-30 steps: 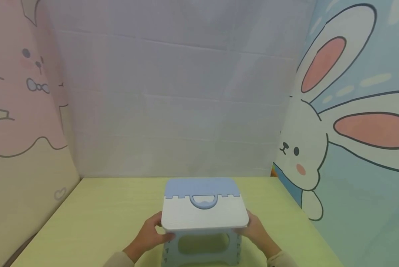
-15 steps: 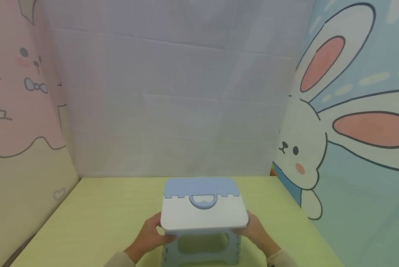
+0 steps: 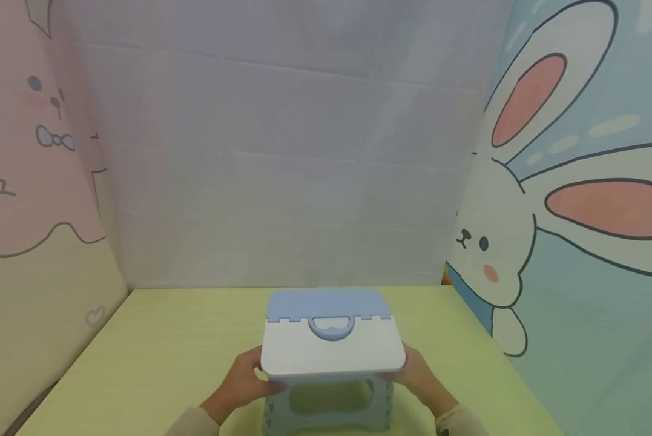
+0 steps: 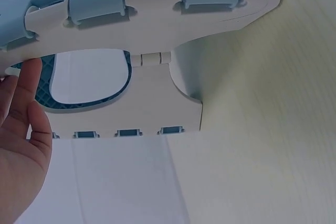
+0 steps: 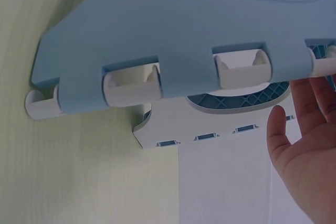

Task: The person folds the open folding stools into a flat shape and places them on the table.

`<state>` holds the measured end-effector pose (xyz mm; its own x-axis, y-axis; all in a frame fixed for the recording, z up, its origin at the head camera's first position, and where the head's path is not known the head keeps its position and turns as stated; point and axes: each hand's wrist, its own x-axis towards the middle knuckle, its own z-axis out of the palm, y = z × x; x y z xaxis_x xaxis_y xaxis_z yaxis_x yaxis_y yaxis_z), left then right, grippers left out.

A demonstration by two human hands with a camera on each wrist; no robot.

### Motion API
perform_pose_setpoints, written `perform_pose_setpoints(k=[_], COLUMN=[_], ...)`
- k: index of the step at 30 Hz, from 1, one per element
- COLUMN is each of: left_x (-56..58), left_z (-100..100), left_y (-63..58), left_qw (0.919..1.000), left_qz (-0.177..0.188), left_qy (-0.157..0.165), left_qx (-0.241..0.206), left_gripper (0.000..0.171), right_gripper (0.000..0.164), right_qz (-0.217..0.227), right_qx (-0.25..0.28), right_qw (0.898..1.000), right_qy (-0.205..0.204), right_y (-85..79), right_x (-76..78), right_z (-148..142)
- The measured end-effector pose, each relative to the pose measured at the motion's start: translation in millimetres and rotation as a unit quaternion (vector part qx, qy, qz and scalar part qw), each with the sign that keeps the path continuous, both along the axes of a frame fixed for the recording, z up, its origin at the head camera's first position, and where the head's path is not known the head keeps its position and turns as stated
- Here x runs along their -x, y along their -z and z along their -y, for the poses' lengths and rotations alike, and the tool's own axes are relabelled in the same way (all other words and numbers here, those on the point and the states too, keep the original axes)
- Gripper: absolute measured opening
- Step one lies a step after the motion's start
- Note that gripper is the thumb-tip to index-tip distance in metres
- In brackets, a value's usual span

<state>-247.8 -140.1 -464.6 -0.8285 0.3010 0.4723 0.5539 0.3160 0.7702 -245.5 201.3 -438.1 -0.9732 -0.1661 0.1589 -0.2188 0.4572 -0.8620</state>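
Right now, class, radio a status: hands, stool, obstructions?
Left hand and right hand hold opposite sides of stool. Seat up, legs unfolded. Nothing visible blocking either hand.

The blue-and-white rectangular stool (image 3: pixel 332 357) looks like moulded plastic, matt and smooth outside, lattice-ribbed inside. The pale yellow table (image 3: pixel 189 345) looks dull, with faint wood-like grain. Beyond its far edge the white hanging sheet (image 3: pixel 287 151) is matt and creased; the light-blue rabbit-printed panel (image 3: pixel 592 327) along the right edge looks smooth.
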Motion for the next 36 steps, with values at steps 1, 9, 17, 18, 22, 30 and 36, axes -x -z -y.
perform_pose_setpoints(k=[1, 9, 17, 18, 22, 30, 36], left_x=[0.0, -0.2, 1.1, 1.3, 1.9, 0.6, 0.4], left_z=[0.0, 0.5, -0.3, -0.6, -1.3, -0.2, 0.6], left_y=[-0.4, -3.4, -5.6, -5.7, -5.9, -8.6, -9.6], left_qw=[1.0, 0.9998, 0.9992, 0.9992, 0.9993, 0.9992, 0.999], left_qz=[0.0, 0.019, 0.039, 0.038, 0.033, 0.038, 0.042], left_qy=[0.001, 0.011, 0.006, 0.006, 0.008, 0.014, 0.013], left_qx=[0.0, 0.0, 0.01, 0.012, 0.013, 0.004, 0.005], left_gripper=[0.042, 0.041, 0.044, 0.044, 0.042, 0.042, 0.042], right_gripper=[0.081, 0.084, 0.079, 0.078, 0.076, 0.075, 0.077], right_qz=[0.0, 0.03, 0.034, 0.034, 0.025, 0.021, 0.015], right_qx=[-0.004, 0.01, 0.016, 0.018, 0.015, 0.012, 0.013], right_qw=[1.0, 0.999, 0.999, 0.999, 1.0, 1.0, 1.0], right_qy=[0.0, -0.01, -0.009, -0.007, -0.005, -0.006, -0.013], right_y=[-0.1, -1.3, -3.0, -3.2, -3.8, -3.0, -3.1], right_x=[0.3, 1.7, 1.1, 0.8, 0.2, 0.8, 0.7], right_z=[0.2, -1.0, -1.2, -1.3, -1.0, -0.5, 0.1])
